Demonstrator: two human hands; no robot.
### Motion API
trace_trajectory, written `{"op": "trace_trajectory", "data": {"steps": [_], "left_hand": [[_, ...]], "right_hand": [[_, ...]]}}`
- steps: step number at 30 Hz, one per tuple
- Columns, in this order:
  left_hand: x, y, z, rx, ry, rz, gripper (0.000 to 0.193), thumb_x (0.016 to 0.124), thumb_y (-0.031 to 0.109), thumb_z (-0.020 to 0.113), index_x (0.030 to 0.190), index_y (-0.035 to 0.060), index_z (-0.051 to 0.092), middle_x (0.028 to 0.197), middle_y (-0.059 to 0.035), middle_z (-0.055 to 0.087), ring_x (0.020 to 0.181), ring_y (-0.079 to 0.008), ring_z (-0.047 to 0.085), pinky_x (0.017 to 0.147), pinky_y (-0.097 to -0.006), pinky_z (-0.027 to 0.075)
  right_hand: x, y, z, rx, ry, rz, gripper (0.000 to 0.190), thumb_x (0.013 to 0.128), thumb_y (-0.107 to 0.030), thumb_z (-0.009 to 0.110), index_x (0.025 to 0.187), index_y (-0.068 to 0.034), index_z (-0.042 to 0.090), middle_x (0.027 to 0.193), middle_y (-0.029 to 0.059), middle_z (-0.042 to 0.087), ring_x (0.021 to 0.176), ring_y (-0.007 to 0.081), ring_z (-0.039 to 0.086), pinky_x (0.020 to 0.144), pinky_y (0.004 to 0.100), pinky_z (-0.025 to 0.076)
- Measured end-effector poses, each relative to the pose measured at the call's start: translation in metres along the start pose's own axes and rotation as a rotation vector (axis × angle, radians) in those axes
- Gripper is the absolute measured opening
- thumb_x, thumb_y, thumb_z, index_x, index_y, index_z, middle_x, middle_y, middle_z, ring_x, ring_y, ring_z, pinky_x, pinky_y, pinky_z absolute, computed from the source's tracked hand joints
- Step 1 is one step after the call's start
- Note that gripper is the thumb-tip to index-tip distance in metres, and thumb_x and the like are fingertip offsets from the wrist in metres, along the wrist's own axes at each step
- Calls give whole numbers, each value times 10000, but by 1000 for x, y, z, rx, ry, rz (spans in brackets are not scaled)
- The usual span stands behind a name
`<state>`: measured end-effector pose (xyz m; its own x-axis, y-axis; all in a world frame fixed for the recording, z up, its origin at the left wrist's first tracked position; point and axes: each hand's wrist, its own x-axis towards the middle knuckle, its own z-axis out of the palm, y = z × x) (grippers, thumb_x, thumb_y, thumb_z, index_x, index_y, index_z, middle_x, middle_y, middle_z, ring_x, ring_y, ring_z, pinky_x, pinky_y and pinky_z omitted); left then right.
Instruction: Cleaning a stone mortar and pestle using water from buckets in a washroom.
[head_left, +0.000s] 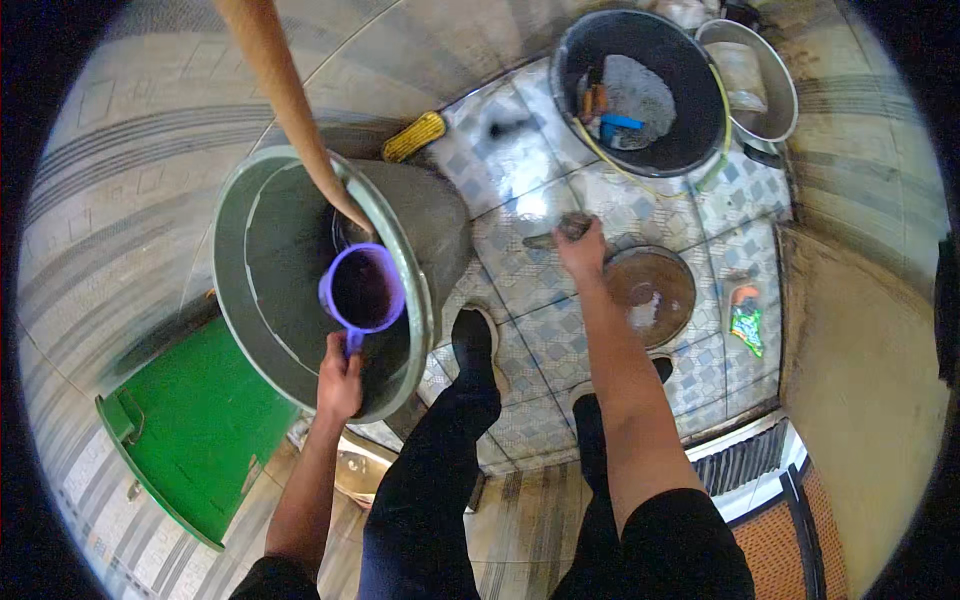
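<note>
My left hand (340, 386) grips the handle of a purple plastic dipper (361, 289) that holds dark-looking liquid. The dipper is over the mouth of a large grey-green tub (450, 217), near its right side. My right hand (581, 251) is low over the tiled floor, closed around a small dark item (575, 223) that I cannot identify. A greyish-green elongated piece (537, 241) shows beside those fingers. Just below and right of that hand, a round brown pan or basin (660, 289) sits on the floor with a pale reflection in it.
A long tan tube (289, 105) reaches down into the tub. A yellow brush (414, 136) lies by the wall. At the back are a black bucket (564, 75) with assorted items and a metal pot (784, 90). A green wrapper (747, 330) lies right; a green panel (202, 420) stands left.
</note>
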<state>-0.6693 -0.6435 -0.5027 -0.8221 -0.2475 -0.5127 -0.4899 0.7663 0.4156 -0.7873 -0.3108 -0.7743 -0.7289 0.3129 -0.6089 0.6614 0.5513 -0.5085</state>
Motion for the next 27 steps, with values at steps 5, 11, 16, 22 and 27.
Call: {"op": "trace_trajectory", "data": {"steps": [5,11,16,22,27], "left_hand": [[37,-59,22,160,-85,-18,467,900,124,491,1298,-47,315,970,-306,603,887,-469,605,764,-529,459],[109,-114,78,895,-529,-94,694,922,239,460,1404,-113,106,937,-345,597,890,-480,598,847,-463,496],[120,-89,107,-12,-444,-251,338,928,278,504,1124,23,402,759,-130,547,619,-262,506,574,-351,414],[53,-13,27,-833,-239,-536,201,956,322,506,880,137,524,600,32,466,409,-73,367,367,-233,279],[-34,70,-54,-944,-123,-429,196,957,342,505,893,166,447,597,36,440,406,-59,345,352,-220,260]], "right_hand": [[13,4,14,119,69,82,786,709,-321,788,1290,32,392,1240,265,505,1176,417,479,1002,447,394],[-5,19,16,427,184,-144,725,710,-207,809,1268,15,403,1144,194,554,1068,333,549,943,394,431],[-66,-3,-50,838,33,19,659,772,-171,771,1303,-36,407,1150,131,556,1045,235,550,916,408,446],[-138,-42,-183,1199,-188,185,600,840,-135,684,1366,-134,396,1196,45,536,1071,173,530,880,408,462],[-175,-73,-266,1546,-320,100,584,865,-196,553,1408,-140,347,1266,73,495,1106,213,505,932,447,421]]}}
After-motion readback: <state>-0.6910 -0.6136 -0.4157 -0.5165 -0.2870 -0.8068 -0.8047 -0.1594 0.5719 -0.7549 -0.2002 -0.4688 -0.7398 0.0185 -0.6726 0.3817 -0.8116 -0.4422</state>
